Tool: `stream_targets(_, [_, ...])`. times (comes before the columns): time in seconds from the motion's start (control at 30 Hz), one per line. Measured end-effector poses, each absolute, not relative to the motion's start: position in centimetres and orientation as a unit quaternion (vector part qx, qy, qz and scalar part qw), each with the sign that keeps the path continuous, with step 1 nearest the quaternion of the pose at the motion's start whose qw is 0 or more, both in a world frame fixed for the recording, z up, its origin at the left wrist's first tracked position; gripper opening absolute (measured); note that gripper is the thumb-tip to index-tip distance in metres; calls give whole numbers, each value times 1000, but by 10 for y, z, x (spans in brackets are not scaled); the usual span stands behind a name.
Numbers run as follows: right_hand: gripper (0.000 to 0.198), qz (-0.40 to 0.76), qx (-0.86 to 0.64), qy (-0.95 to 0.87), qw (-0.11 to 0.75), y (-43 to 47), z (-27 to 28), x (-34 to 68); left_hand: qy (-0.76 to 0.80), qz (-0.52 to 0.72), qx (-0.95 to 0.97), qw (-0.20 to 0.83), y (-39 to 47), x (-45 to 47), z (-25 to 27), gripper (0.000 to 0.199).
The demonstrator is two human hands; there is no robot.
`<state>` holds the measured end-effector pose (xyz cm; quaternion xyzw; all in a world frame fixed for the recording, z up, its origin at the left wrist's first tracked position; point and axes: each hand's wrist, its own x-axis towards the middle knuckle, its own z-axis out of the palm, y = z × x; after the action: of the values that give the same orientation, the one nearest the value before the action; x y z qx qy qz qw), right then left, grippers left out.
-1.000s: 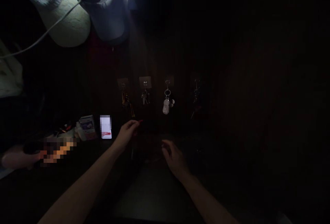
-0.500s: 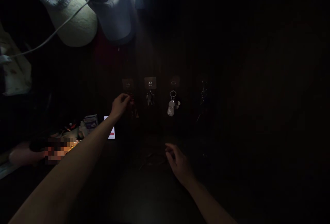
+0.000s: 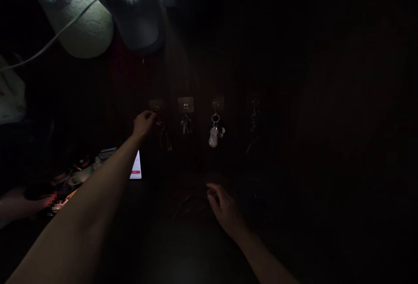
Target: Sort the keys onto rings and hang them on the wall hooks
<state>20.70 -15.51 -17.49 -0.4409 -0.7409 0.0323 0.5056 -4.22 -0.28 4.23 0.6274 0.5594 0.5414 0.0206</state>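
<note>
My left hand (image 3: 145, 123) reaches to the leftmost of several wall hooks (image 3: 156, 106). Its fingers are pinched on a reddish key bunch (image 3: 166, 139), whose lower pieces dangle in the dark. Whether the bunch rests on that hook, I cannot tell. To its right hang a small bunch of keys (image 3: 185, 125), a ring with a pale fob (image 3: 213, 136) and a dim key set (image 3: 253, 125). Lower down, my right hand (image 3: 226, 211) hovers with thumb and fingers apart, near a thin dark loop-like thing (image 3: 187, 205) that is too dim to name.
Caps (image 3: 83, 27) hang at the upper left, with a white cable (image 3: 55, 38) running past them. A lit phone screen (image 3: 136, 168) stands behind my left forearm. Small clutter (image 3: 81, 168) lies further left. The right side is very dark.
My left hand has lifted slightly with the key bunch, closer to the leftmost hook. The whole view has shifted a little, and my right hand stays nearly in place.
</note>
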Motion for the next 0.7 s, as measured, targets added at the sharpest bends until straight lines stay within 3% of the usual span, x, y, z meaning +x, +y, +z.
stream_targets(0.47, [25, 47, -441, -738, 509, -153, -177, 208, 565, 549, 614, 50, 2, -55, 15, 32])
stream_targets(0.7, [26, 49, -451, -741, 496, -153, -178, 211, 515, 617, 555, 214, -3, -56, -27, 39])
